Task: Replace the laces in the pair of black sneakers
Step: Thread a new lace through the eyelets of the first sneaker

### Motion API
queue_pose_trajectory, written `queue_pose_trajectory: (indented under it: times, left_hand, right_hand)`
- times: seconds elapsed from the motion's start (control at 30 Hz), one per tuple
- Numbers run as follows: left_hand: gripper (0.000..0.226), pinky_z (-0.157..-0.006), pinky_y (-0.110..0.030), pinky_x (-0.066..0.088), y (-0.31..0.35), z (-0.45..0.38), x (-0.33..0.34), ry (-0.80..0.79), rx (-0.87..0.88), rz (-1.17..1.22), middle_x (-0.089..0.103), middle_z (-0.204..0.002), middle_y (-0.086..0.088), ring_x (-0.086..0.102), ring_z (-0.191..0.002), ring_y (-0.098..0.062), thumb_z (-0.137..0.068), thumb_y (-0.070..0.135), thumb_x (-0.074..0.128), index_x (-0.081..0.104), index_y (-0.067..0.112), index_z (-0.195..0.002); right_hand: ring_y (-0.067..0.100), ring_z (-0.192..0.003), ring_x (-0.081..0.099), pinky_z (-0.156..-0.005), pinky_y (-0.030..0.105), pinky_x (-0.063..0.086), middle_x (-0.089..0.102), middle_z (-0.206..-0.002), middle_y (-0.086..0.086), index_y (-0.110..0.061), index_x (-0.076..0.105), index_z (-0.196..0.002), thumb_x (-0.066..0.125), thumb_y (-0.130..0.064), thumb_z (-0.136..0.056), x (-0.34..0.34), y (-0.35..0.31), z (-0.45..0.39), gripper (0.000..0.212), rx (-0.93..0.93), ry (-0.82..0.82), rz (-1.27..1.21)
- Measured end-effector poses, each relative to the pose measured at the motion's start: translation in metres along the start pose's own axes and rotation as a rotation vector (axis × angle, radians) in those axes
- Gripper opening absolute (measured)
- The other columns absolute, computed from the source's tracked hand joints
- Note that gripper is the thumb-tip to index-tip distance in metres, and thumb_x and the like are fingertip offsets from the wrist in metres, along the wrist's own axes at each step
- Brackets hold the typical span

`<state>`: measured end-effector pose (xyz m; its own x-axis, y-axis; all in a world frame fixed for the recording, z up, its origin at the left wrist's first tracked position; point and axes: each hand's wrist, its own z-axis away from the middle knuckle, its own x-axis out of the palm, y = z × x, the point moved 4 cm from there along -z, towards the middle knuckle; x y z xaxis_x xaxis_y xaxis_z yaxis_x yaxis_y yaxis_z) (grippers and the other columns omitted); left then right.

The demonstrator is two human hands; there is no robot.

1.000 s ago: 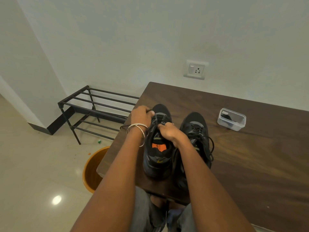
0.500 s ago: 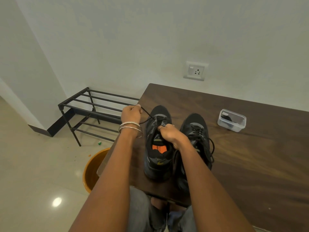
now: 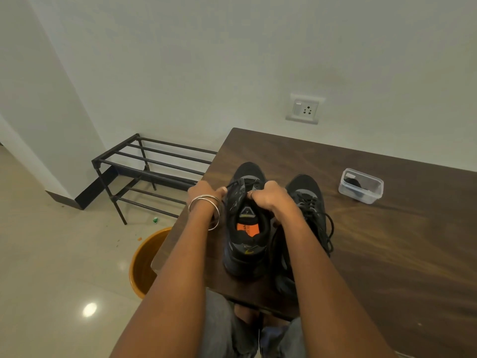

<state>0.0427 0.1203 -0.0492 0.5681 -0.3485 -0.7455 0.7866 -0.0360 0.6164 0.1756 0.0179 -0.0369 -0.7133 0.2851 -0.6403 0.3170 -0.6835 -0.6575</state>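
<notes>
Fingers of both hands are curled tight at the lacing of the left sneaker (image 3: pixel 245 223): the left hand (image 3: pixel 206 193) pinches a black lace (image 3: pixel 232 186) at its outer edge, and the right hand (image 3: pixel 268 196) grips the tongue area. To do this step well, I judge the right hand should brace the shoe while the left draws the lace evenly through each eyelet. Both sneakers stand on a dark wooden table (image 3: pixel 387 254); the right sneaker (image 3: pixel 308 200) just beside has loose laces, with a clear plastic tub (image 3: pixel 361 186) farther back and a metal rack (image 3: pixel 152 169) and orange bucket (image 3: pixel 144 262) on the floor.
</notes>
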Motion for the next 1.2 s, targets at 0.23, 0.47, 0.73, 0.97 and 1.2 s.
queue_pose_trajectory:
  times: [0.23,0.47,0.73,0.97,1.2]
  left_hand:
    - [0.034,-0.073,-0.031,0.045,0.007,-0.004,-0.003,-0.102,0.063,-0.157,0.058,-0.095,-0.012,0.053,-0.08,-0.022,-0.095,0.032,0.057,0.058,0.001,-0.109]
    - [0.033,-0.075,-0.035,0.047,0.016,0.0,-0.026,0.297,0.046,-0.253,0.063,-0.109,-0.014,0.06,-0.104,-0.031,-0.088,0.031,0.068,0.063,0.006,-0.109]
    - [0.018,-0.107,-0.052,0.034,0.024,-0.012,0.013,0.067,0.246,-0.309,0.064,-0.098,-0.006,0.059,-0.105,-0.026,-0.094,0.029,0.055,0.067,0.015,-0.097]
    - [0.014,-0.076,-0.039,0.059,0.028,-0.008,-0.021,0.01,0.173,0.577,0.066,-0.071,-0.004,0.066,-0.065,-0.015,-0.086,0.017,0.069,0.067,0.007,-0.094]
    - [0.038,-0.098,-0.046,0.049,0.068,0.026,-0.031,-0.56,-0.052,1.609,0.049,-0.125,-0.033,0.056,-0.117,-0.041,-0.092,0.023,0.06,0.058,0.005,-0.126]
  right_hand:
    - [0.035,-0.105,0.061,-0.082,0.038,0.051,0.056,-0.121,0.018,-0.001,0.054,-0.119,0.055,-0.018,-0.097,-0.02,-0.016,0.003,0.028,-0.067,0.158,0.17]
    - [0.034,-0.102,0.06,-0.086,0.042,0.055,0.056,-0.115,0.016,-0.004,0.052,-0.114,0.056,-0.014,-0.095,-0.024,-0.019,-0.001,0.021,-0.107,0.205,0.147]
    - [0.032,-0.09,0.066,-0.079,0.049,0.059,0.064,-0.101,0.014,-0.008,0.06,-0.103,0.062,-0.019,-0.091,-0.018,-0.02,-0.012,0.016,-0.13,0.225,0.044]
    - [0.03,-0.087,0.067,-0.076,0.047,0.06,0.066,-0.094,0.011,-0.011,0.063,-0.094,0.064,-0.02,-0.09,-0.024,-0.023,-0.014,0.011,-0.139,0.264,-0.058]
    - [0.016,-0.076,0.067,-0.067,0.03,0.051,0.073,-0.085,0.006,-0.008,0.072,-0.096,0.057,-0.024,-0.099,-0.029,-0.04,0.021,0.021,-0.239,0.062,-0.548]
